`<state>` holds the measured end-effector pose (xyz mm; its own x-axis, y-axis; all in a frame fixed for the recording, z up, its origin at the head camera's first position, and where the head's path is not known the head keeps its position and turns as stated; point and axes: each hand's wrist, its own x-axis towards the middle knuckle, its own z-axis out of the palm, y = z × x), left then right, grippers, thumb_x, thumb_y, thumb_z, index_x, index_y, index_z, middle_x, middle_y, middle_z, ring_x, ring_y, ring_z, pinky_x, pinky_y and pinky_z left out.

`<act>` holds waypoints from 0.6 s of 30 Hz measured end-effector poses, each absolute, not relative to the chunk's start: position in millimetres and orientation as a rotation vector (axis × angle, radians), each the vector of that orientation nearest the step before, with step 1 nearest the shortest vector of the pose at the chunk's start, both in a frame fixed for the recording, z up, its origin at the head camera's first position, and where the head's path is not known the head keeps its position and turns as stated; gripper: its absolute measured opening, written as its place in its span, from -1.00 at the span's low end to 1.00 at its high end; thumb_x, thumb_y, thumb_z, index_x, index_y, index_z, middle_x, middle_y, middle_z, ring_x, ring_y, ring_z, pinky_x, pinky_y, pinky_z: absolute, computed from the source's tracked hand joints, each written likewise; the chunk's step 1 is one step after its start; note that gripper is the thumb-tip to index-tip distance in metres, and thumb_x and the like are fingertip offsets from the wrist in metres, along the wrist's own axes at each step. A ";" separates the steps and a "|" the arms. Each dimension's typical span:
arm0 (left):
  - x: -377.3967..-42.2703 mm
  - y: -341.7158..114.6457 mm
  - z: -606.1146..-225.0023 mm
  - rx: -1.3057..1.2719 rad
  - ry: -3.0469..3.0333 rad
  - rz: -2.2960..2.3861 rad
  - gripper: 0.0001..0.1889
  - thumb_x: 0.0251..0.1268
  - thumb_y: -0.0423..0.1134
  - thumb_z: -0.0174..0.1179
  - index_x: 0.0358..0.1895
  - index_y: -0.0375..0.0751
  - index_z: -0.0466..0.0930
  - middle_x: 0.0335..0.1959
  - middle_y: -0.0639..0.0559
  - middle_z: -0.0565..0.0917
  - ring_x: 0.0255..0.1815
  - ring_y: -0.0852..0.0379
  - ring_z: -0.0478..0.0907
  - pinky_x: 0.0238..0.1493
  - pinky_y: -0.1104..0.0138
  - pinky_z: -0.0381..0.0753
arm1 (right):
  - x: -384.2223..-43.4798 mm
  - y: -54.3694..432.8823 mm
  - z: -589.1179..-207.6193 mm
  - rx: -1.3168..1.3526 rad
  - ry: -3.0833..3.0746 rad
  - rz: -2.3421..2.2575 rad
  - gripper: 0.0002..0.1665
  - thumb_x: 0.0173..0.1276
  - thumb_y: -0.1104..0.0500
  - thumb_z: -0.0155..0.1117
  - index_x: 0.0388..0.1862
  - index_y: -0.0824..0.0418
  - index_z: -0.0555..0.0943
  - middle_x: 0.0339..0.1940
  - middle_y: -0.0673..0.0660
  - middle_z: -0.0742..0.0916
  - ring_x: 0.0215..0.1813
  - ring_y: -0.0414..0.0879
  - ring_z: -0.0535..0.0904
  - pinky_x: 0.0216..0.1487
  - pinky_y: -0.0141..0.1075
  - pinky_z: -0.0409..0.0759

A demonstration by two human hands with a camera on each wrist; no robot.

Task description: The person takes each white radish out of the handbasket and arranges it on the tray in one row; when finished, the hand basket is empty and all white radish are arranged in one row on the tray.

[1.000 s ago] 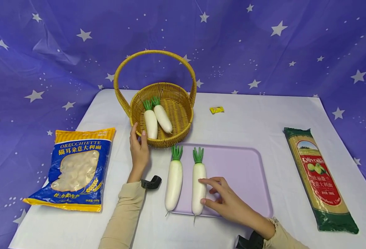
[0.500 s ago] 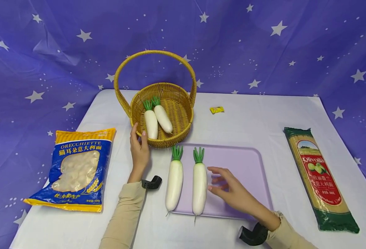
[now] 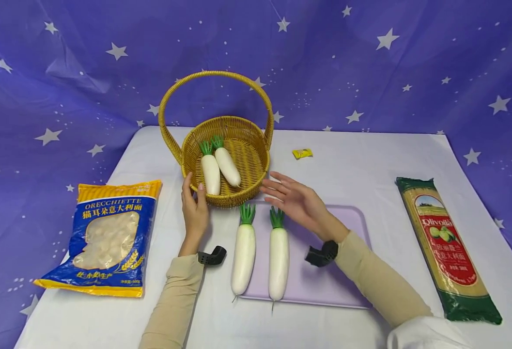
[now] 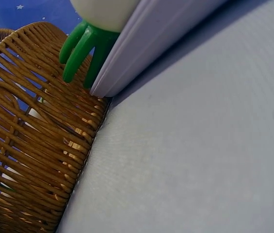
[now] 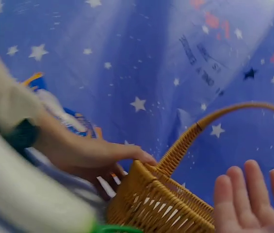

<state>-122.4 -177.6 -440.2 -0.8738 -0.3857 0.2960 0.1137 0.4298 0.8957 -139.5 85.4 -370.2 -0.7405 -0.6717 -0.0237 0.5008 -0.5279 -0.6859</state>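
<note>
My left hand touches the front left of a wicker basket, its fingers and thumb resting at the rim and outer wall. My right hand is at the basket's right side, fingers extended with nothing in them; whether the fingertips touch the wicker I cannot tell. In the basket lie two white radishes with green tops, a left radish and a right radish. Two larger ones, a left white radish and a right white radish, lie on a purple tray. The left wrist view shows the basket wall but no hand.
A blue and yellow orecchiette bag lies at the left. On the right is a spaghetti packet. A small yellow wrapped candy sits behind the tray. A purple starry cloth hangs behind the white table.
My right hand has left the right radish on the tray and moved forward to the basket's right side, its fingers straightening. The left hand stays at the basket.
</note>
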 end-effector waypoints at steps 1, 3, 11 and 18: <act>-122.5 -177.8 -440.9 0.227 -2.224 -1.454 -0.49 0.42 -0.01 -0.24 0.39 0.07 0.03 0.39 -0.07 0.12 0.42 -0.05 0.03 0.35 0.00 0.09 | -148.6 77.1 -369.4 -0.309 0.856 -2.274 -0.48 0.48 0.14 -0.28 0.39 0.20 0.09 0.36 0.21 0.29 0.37 0.03 0.23 0.37 -0.19 0.20; -122.7 -177.7 -441.5 0.222 -2.221 -1.458 -0.50 0.41 -0.02 -0.22 0.39 0.07 0.03 0.39 -0.09 0.12 0.42 -0.07 0.05 0.34 -0.01 0.10 | -166.7 59.9 -367.2 -0.277 0.718 -2.314 -0.44 0.47 0.12 -0.26 0.42 0.17 0.05 0.44 0.22 0.16 0.44 0.06 0.09 0.44 -0.18 0.04; -123.5 -177.0 -441.5 0.226 -2.209 -1.471 -0.47 0.41 0.00 -0.21 0.38 -0.03 0.04 0.38 -0.10 0.13 0.40 -0.08 0.09 0.33 0.02 0.15 | -220.7 2.3 -359.1 -0.222 0.748 -2.413 -0.48 0.42 0.12 -0.18 0.34 0.17 0.24 0.43 0.23 0.21 0.44 0.08 0.10 0.45 -0.09 -0.04; -122.7 -177.6 -440.9 0.226 -2.217 -1.461 -0.46 0.40 0.02 -0.22 0.38 -0.03 0.04 0.38 -0.10 0.13 0.40 -0.10 0.08 0.33 -0.02 0.13 | -239.5 -24.2 -363.6 -0.076 1.101 -2.416 -0.45 0.42 0.11 -0.13 0.37 0.17 0.20 0.40 0.21 0.27 0.43 0.06 0.13 0.42 -0.07 0.06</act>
